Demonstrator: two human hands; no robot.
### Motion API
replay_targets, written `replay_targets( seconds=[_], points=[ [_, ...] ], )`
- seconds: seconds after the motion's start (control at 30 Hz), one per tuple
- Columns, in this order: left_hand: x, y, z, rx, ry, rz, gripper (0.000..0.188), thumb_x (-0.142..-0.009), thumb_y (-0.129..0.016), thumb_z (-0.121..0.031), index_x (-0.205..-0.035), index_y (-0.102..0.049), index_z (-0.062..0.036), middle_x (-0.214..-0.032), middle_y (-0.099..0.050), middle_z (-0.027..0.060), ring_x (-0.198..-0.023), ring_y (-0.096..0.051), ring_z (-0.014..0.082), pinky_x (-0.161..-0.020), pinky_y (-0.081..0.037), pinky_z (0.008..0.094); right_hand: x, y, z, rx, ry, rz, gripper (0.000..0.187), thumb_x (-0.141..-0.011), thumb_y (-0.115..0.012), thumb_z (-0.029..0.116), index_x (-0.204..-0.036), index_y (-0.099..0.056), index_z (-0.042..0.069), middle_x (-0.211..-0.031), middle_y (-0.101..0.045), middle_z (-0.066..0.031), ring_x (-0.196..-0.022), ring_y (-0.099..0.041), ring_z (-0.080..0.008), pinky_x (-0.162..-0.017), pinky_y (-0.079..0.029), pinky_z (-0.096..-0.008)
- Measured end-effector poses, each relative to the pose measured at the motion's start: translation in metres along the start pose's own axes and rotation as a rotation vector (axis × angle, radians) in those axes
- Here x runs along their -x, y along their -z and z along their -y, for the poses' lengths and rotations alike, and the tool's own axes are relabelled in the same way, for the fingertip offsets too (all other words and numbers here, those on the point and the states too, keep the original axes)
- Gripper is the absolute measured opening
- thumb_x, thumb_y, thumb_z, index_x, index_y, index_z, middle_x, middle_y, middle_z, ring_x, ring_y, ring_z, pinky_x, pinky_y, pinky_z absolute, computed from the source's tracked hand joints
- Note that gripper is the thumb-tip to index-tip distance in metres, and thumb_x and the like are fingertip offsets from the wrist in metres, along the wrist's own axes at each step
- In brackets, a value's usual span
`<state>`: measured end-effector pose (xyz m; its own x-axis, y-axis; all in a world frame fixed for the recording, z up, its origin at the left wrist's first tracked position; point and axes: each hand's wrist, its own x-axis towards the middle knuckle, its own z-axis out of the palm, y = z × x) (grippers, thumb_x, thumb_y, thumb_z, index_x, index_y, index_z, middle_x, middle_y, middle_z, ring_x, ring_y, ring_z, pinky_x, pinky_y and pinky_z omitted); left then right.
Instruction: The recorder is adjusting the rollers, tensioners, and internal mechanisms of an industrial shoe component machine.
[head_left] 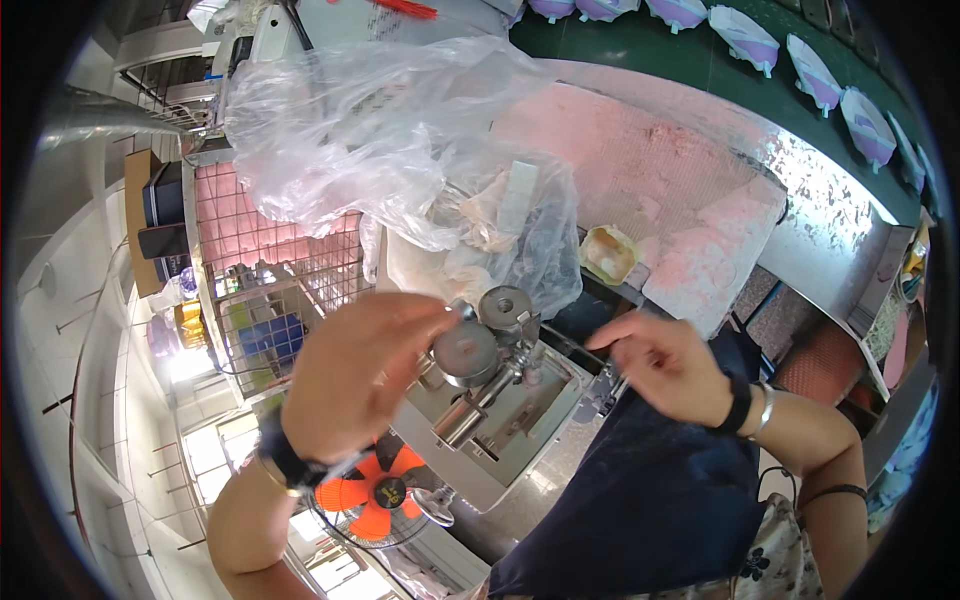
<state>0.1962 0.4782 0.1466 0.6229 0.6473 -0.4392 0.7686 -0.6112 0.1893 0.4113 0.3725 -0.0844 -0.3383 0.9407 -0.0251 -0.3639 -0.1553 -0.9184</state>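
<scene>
In front of me stands a small machine with a pale base, two round metal discs (466, 355) and a shiny metal cylinder (462, 420). My left hand (355, 375) is at its left side, fingers drawn together, tips close to the upper rim of the nearer disc. Whatever those fingers may hold is hidden. To the right of the machine, my right hand (665, 370) hangs in the air with its index finger stretched toward the machine. Its other fingers are partly curled, and I see nothing held in them.
Crumpled clear plastic (400, 140) lies behind the machine. A pink-dusted board (640, 170) and a yellowish dish (609, 255) are at the right. White-and-purple cup-shaped pieces (745, 42) line a green belt (620, 45). An orange fan (375, 495) stands below; a wire rack (270, 250) is left.
</scene>
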Motion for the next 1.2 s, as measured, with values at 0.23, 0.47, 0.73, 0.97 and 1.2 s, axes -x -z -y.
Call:
replay_targets(
  seconds=[0.23, 0.47, 0.73, 0.97, 1.2],
  points=[
    [0.014, -0.012, -0.005, -0.051, 0.044, -0.042, 0.044, -0.07, -0.081, -0.018, -0.111, -0.067, -0.0096, -0.111, -0.063, 0.0069, -0.095, -0.062, 0.0273, -0.075, -0.049, 0.0385, -0.045, -0.045, 0.032, 0.48, 0.357, 0.001, 0.038, -0.082, -0.066, 0.001, -0.119, -0.064, 0.009, -0.059, -0.057, -0.0027, -0.049, -0.057, -0.02, -0.047, -0.044, -0.0305],
    [0.015, -0.023, 0.021, 0.115, -0.019, -0.073, 0.029, -0.068, -0.084, -0.018, -0.094, -0.073, -0.0094, -0.098, -0.067, 0.0051, -0.085, -0.065, 0.0232, -0.073, -0.048, 0.0367, -0.077, -0.035, 0.035, 0.744, 0.547, 0.159, 0.015, -0.081, -0.064, 0.013, -0.095, -0.059, 0.009, -0.07, -0.058, -0.004, -0.065, -0.064, -0.0236, -0.053, -0.048, -0.0378],
    [0.014, -0.037, 0.041, 0.597, 0.069, -0.069, 0.006, -0.081, -0.074, -0.001, -0.084, -0.069, -0.0041, -0.087, -0.069, 0.0053, -0.085, -0.066, 0.0181, -0.076, -0.05, 0.0335, -0.095, -0.03, 0.056, 0.703, 0.461, 0.295, 0.013, -0.085, -0.062, 0.018, -0.081, -0.054, 0.009, -0.066, -0.057, -0.0047, -0.058, -0.06, -0.0231, -0.05, -0.043, -0.0364],
    [0.063, -0.004, 0.032, 0.737, 0.336, -0.259, 0.019, -0.101, -0.05, -0.013, -0.092, -0.061, -0.0008, -0.089, -0.067, 0.0101, -0.077, -0.065, 0.0157, -0.075, -0.05, 0.0293, -0.064, -0.03, 0.034, -0.38, 0.012, 0.284, 0.014, -0.097, -0.056, 0.016, -0.102, -0.062, 0.004, -0.06, -0.049, 0.0063, -0.054, -0.039, -0.0017, -0.049, -0.031, -0.0225],
    [0.105, -0.036, -0.001, 0.694, 0.441, -0.305, 0.02, -0.097, -0.053, -0.003, -0.113, -0.065, -0.0002, -0.093, -0.07, 0.0099, -0.085, -0.069, 0.0177, -0.08, -0.051, 0.0288, -0.063, -0.065, 0.09, 0.542, -0.125, 0.491, 0.081, -0.078, -0.056, 0.003, -0.153, -0.028, 0.015, -0.054, -0.056, -0.0075, -0.049, -0.061, -0.0283, -0.051, -0.047, -0.0365]
  ],
)
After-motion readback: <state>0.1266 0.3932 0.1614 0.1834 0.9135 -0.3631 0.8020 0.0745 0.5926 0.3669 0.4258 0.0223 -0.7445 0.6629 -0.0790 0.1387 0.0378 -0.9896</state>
